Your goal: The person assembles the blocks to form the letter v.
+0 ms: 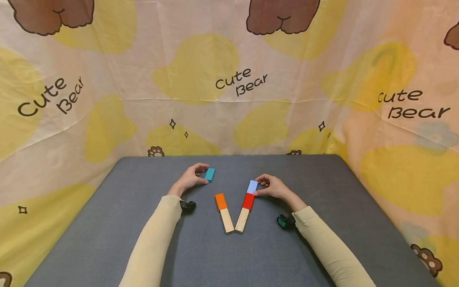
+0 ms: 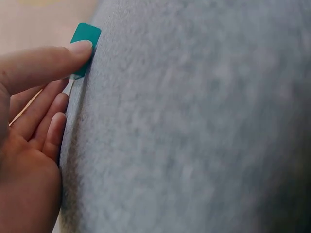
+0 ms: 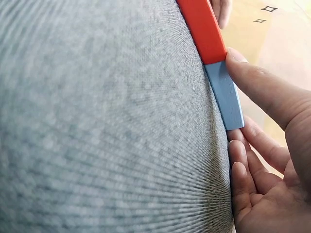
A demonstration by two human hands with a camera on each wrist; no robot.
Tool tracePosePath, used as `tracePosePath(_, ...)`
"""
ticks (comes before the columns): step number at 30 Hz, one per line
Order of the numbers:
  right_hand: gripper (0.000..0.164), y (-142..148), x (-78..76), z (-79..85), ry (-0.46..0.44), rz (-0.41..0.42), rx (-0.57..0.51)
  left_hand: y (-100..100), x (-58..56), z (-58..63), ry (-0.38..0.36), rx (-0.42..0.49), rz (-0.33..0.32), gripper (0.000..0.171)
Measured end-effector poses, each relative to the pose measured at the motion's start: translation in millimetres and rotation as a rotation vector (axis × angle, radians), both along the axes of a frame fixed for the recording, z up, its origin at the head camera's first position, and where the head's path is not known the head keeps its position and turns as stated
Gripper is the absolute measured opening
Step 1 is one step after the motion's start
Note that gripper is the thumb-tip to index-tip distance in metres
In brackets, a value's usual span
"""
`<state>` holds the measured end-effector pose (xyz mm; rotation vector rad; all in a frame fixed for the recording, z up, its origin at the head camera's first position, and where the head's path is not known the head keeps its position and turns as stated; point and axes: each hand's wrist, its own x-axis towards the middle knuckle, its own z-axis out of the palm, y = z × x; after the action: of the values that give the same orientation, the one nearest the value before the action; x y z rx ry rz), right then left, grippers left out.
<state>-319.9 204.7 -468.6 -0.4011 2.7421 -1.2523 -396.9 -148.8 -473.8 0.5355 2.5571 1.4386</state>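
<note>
Toward the far side of the table, my left hand (image 1: pixel 190 176) pinches a teal block (image 1: pixel 210 175) between thumb and fingers. In the left wrist view the thumb lies across the teal block (image 2: pixel 85 36). My right hand (image 1: pixel 275 188) holds a light blue block (image 1: pixel 252 186) at its ends, the thumb by its near end and the fingers at its far end. That block meets the end of a red block (image 1: pixel 248 201), also seen in the right wrist view, with the thumb tip right at their joint.
Beyond the red block's near end lies a plain wooden block (image 1: pixel 242 220). An orange block (image 1: pixel 220 201) and another plain wooden block (image 1: pixel 227 221) form a second slanting row, so both rows make a V on the grey table (image 1: pixel 143 239). A printed cloth (image 1: pixel 201 119) hangs behind.
</note>
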Motion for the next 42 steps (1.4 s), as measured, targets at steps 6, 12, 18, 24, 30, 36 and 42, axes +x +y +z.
tracePosePath(6, 0.052, -0.5, 0.8, -0.4, -0.003, -0.007, 0.005, -1.1, -0.2, -0.1, -0.025, 0.015, 0.003, 0.063)
tracePosePath(12, 0.053, 0.3, 0.0, -0.9, 0.002, -0.009, 0.001, -0.9, 2.3, 0.2, -0.027, 0.038, 0.013, 0.066)
tracePosePath(18, 0.052, 0.2, 0.7, -1.4, 0.000, -0.013, 0.000, -0.7, 5.6, 0.8, -0.022, 0.039, 0.017, 0.068)
tracePosePath(24, 0.052, -0.3, 2.0, -0.6, -0.004, -0.014, 0.000, -0.1, 8.4, 2.1, -0.024, 0.030, 0.019, 0.069)
tracePosePath(30, 0.052, -0.8, 2.8, 0.6, -0.002, -0.013, -0.004, -0.9, 10.8, 3.9, -0.024, 0.018, 0.018, 0.068)
tracePosePath(36, 0.052, -0.9, 2.9, 0.6, -0.003, -0.012, 0.005, -1.7, 14.1, 4.3, -0.022, -0.001, 0.031, 0.065)
tracePosePath(42, 0.052, -0.3, 2.4, 1.2, -0.002, -0.007, -0.002, -1.0, 16.5, 5.7, -0.024, 0.001, 0.046, 0.062)
